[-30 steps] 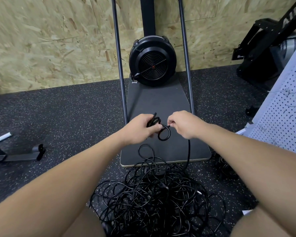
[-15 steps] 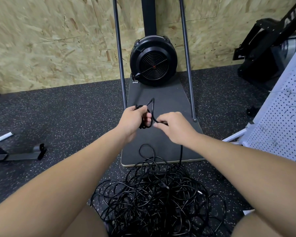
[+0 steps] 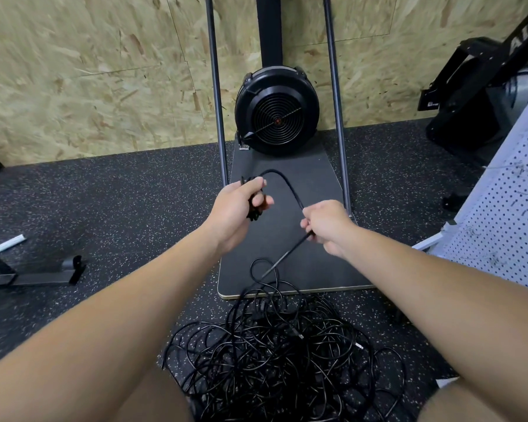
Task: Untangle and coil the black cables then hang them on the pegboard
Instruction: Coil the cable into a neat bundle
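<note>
A big tangle of black cables (image 3: 275,354) lies on the speckled floor between my legs. My left hand (image 3: 238,205) grips a small coil of one black cable (image 3: 287,184) above the dark base plate. That cable arches from the coil over to my right hand (image 3: 326,226), which pinches it; below the hand it runs down into the tangle. The white pegboard (image 3: 509,220) stands at the right edge, leaning, with a few thin hooks on it.
A black fan machine (image 3: 276,112) sits on a dark base plate (image 3: 314,269) between two upright poles in front of an OSB wall. Black gym equipment (image 3: 476,95) stands at the back right. A metal frame foot (image 3: 43,269) lies at the left.
My hands have moved apart: the left has risen with the coil, the right has slid down and right along the cable, drawing out a longer arch between them.
</note>
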`<state>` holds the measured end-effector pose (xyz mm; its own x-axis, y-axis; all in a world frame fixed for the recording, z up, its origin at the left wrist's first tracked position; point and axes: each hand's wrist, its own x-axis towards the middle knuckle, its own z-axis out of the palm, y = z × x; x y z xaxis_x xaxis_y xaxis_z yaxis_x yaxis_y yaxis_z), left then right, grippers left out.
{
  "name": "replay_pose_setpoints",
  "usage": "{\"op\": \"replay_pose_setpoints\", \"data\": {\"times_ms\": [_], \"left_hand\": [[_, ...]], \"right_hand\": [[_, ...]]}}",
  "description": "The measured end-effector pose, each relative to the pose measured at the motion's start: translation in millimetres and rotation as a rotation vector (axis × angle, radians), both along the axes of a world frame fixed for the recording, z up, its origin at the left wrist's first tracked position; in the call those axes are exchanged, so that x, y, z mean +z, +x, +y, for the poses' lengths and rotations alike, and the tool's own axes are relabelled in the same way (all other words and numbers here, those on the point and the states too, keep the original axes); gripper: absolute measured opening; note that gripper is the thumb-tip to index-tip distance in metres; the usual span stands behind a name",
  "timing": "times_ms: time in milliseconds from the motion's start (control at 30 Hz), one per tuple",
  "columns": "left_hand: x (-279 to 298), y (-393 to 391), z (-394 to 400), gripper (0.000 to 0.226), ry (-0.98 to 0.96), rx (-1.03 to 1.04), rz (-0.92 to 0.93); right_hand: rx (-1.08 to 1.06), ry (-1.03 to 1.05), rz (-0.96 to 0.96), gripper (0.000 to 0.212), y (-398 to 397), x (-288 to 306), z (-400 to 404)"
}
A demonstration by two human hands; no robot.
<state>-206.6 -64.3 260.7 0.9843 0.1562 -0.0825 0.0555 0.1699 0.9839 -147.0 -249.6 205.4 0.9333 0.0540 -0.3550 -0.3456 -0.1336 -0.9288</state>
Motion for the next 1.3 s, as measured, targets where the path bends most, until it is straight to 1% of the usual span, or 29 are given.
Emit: {"op": "replay_pose_setpoints", "data": {"times_ms": [67, 100, 167, 200, 267, 333, 367, 400, 433, 500, 533, 600, 667, 767, 800, 833, 900, 933, 1000, 1067, 1100, 1200, 1300], "left_hand": [[1, -2, -4, 0.02, 0.014, -0.091, -0.022], [2, -4, -6, 0.022, 0.038, -0.131, -0.022], [2, -7, -11, 0.02, 0.077, -0.183, -0.023], [0, -7, -13, 0.016, 0.087, -0.197, -0.026], [-6, -5, -14, 0.009, 0.098, -0.207, -0.046], [-13, -3, -11, 0.006, 0.133, -0.191, -0.064], [-16, -1, -9, 0.009, 0.157, -0.176, -0.063], [-18, -1, -8, 0.014, 0.198, -0.162, -0.06], [-19, -1, -8, 0.02, 0.239, -0.151, -0.059], [-20, 0, -8, 0.032, 0.339, -0.139, -0.056], [-20, 0, -7, 0.035, 0.41, -0.144, -0.058], [-20, 0, -5, 0.034, 0.547, -0.172, -0.06], [-16, -1, -6, 0.032, 0.632, -0.196, -0.061], [-12, -4, -8, 0.03, 0.797, -0.195, -0.092], [-12, -4, -9, 0.026, 0.808, -0.201, -0.092], [-12, -3, -9, 0.021, 0.798, -0.222, -0.093], [-15, -1, -9, 0.008, 0.772, -0.28, -0.083], [-16, 1, -8, 0.01, 0.782, -0.3, -0.067], [-19, 0, -7, 0.02, 0.81, -0.329, -0.061], [-21, 0, -4, 0.03, 0.839, -0.337, -0.075], [-22, 0, 0, 0.029, 0.846, -0.325, -0.074], [-21, 3, 12, 0.021, 0.835, -0.233, -0.053], [-19, 2, 22, 0.023, 0.777, -0.208, -0.026]], "right_hand": [[0.113, -0.194, -0.012, 0.011, 0, -1, -6], [0.175, -0.287, -0.048, 0.012, 0, -1, -8], [0.31, -0.433, -0.168, 0.014, 1, -3, -9], [0.394, -0.463, -0.211, 0.016, 0, -1, -9], [0.569, -0.482, -0.268, 0.028, -5, 6, -7], [0.72, -0.589, -0.439, 0.026, -10, 17, -8], [0.757, -0.649, -0.536, 0.025, -14, 24, -10], [0.76, -0.674, -0.601, 0.024, -17, 29, -11], [0.747, -0.654, -0.63, 0.024, -21, 35, -12], [0.702, -0.547, -0.623, 0.026, -27, 40, -14], [0.671, -0.495, -0.605, 0.032, -29, 42, -15], [0.618, -0.42, -0.553, 0.044, -28, 43, -15], [0.599, -0.368, -0.464, 0.055, -26, 44, -17], [0.572, -0.26, -0.322, 0.065, -23, 45, -19], [0.556, -0.237, -0.291, 0.064, -22, 47, -21], [0.543, -0.235, -0.279, 0.059, -21, 49, -24], [0.525, -0.27, -0.305, 0.038, -19, 49, -27], [0.526, -0.332, -0.343, 0.028, -18, 49, -28], [0.538, -0.523, -0.485, 0.016, -16, 47, -27], [0.547, -0.654, -0.639, 0.015, -13, 47, -28], [0.546, -0.662, -0.671, 0.016, -12, 47, -30], [0.539, -0.521, -0.632, 0.022, -6, 51, -43], [0.469, -0.448, -0.643, 0.022, -3, 56, -54]]}}
